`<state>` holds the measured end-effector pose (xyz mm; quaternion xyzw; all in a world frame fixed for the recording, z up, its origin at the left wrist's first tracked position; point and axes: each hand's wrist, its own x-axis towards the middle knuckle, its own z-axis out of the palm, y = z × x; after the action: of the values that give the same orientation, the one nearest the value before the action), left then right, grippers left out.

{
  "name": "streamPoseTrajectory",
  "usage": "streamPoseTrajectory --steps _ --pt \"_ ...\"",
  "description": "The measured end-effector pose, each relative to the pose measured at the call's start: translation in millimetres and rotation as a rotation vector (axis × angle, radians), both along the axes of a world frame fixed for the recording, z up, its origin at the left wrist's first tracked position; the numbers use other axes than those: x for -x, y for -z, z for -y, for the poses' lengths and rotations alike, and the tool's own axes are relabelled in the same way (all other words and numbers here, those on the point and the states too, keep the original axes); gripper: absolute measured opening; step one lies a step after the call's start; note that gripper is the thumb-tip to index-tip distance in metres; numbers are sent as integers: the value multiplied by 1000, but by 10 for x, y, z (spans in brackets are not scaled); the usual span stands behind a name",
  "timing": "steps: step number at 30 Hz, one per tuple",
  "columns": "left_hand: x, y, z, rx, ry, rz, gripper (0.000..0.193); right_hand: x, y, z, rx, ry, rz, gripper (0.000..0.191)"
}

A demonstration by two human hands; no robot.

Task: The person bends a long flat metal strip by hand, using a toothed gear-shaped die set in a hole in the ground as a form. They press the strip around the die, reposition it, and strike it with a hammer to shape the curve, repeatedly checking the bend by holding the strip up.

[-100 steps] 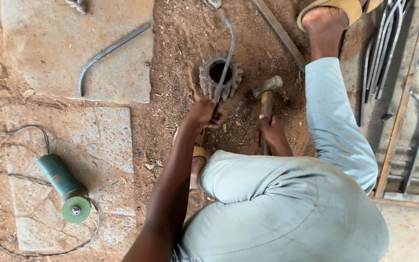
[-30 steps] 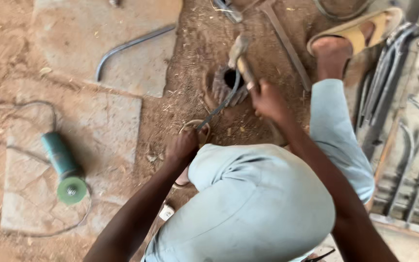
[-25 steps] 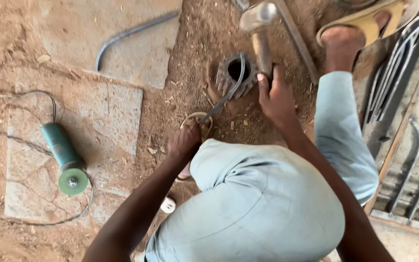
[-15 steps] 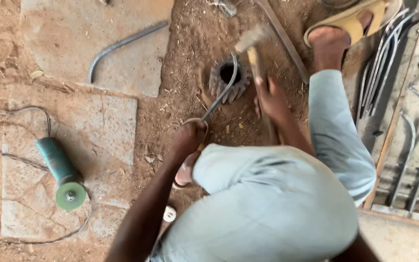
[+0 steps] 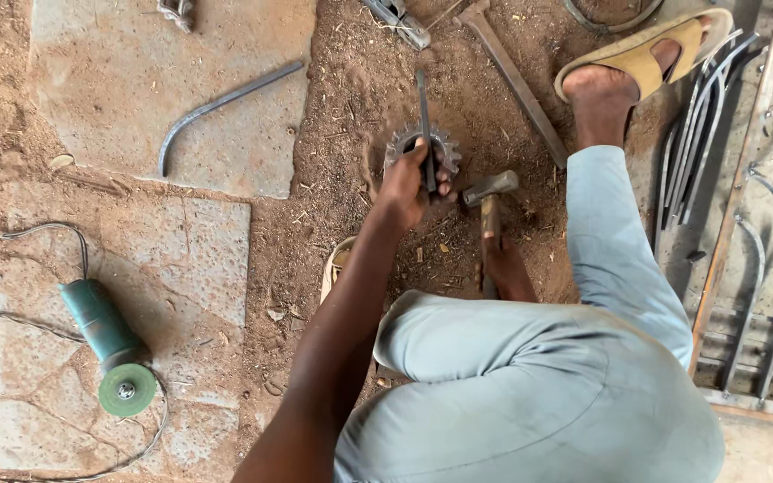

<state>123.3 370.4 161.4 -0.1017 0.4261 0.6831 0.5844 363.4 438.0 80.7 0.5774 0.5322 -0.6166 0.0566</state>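
Metal rod point(image 5: 423, 116), now upright in the toothed gear point(image 5: 422, 152) at upper centre of the frame, is clenched by the left hand point(image 5: 411, 183), while the right hand point(image 5: 503, 268) has dropped, gripping the hammer point(image 5: 490, 192) low beside it, its swing finished.

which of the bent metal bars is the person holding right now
The short dark bar gripped by the left hand over the toothed gear. The curved bar lies untouched on the concrete slab.

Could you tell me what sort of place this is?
Probably an open-air metalworking yard: dirt ground, a green angle grinder on a stone slab, bent steel bars, and a hammer beside a toothed gear.
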Motion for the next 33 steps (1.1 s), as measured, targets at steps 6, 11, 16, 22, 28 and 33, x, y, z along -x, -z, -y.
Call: streamPoseTrajectory --steps 6,11,16,22,28,33 --pt "92 -96 -175 50 -28 -40 38 23 -33 25 -35 -42 -14 54" --pt "149 -69 -218 181 143 -190 40 13 -28 21 -16 -10 -28 51" --pt "38 105 -125 359 292 -214 26 55 -72 49 43 49 -41 48" --pt "-102 303 -4 355 256 -184 38 89 -157 44 -1 -18 25 50" --pt "19 189 -165 223 60 -34 33 98 -157 34 13 -42 17 52" --pt "52 103 -158 109 78 -58 29 60 -78 35 28 -13 8 50"
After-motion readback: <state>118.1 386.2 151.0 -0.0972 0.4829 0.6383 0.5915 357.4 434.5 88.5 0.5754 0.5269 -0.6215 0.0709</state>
